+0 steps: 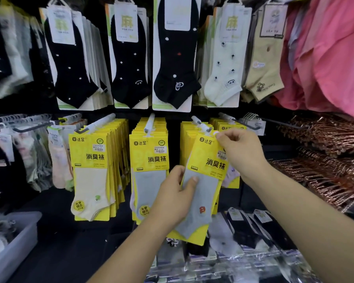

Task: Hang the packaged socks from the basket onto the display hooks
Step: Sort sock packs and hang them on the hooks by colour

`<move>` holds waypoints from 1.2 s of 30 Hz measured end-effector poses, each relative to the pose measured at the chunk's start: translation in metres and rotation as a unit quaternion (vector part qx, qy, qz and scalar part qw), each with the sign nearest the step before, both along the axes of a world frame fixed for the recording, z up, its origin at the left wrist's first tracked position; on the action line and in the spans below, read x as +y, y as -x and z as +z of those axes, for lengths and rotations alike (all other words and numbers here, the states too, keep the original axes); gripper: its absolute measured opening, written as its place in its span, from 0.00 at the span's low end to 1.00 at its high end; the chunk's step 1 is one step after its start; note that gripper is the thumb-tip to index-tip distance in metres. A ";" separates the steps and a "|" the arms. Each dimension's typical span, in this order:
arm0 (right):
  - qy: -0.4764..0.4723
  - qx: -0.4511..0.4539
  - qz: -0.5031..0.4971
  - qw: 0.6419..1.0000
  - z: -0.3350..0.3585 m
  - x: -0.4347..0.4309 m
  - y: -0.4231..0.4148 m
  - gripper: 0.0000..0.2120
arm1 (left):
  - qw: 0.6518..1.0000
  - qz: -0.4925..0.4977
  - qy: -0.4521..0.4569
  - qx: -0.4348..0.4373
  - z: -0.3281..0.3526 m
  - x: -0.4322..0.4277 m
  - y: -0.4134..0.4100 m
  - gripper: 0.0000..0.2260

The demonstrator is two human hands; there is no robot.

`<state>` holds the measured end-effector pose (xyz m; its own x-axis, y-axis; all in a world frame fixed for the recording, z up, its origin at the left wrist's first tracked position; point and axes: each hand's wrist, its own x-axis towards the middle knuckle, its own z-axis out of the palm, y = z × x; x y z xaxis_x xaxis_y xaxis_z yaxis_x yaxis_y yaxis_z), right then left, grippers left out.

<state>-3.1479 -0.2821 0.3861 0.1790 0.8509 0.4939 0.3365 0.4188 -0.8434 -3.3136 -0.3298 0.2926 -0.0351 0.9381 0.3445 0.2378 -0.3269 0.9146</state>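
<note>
At the moment inspected, you held one yellow-carded pack of grey ankle socks [204, 180] just right of frame centre, tilted with its top toward 1 o'clock. Your left hand [178, 199] gripped the lower sock portion, with the thumb laid across the front. Your right hand [241, 154] pinched the card's upper right corner between thumb and forefinger, at 1 o'clock from the pack's middle.

The pack's top edge lay just beside the tip of the white-sleeved display hook [201, 125], at 12 o'clock from the pack. Your fingers covered the hang hole, so I could not tell whether it had caught the tip. A stack of matching yellow packs [187, 144] hung on that hook behind.

In my judgement, the step in hand was threading the pack onto the hook. The next move called for levelling the card, lining its hole up with the hook tip and sliding it back against the stack. Your left hand should have let go only once the card bore on the hook.

A pale plastic bin [18, 242] sat at 8 o'clock, and its contents were blurred.
</note>
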 end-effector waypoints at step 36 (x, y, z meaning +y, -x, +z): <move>-0.070 -0.006 0.156 0.985 -0.084 0.065 0.009 0.21 | 0.987 0.052 -0.030 -0.147 0.025 0.099 -0.045 0.15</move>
<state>-3.1567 -0.2172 0.3022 -0.0859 0.7866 0.6114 0.1825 0.6157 -0.7665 -3.2689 -0.2309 0.3180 -0.2372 0.9022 0.3604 0.0006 -0.3708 0.9287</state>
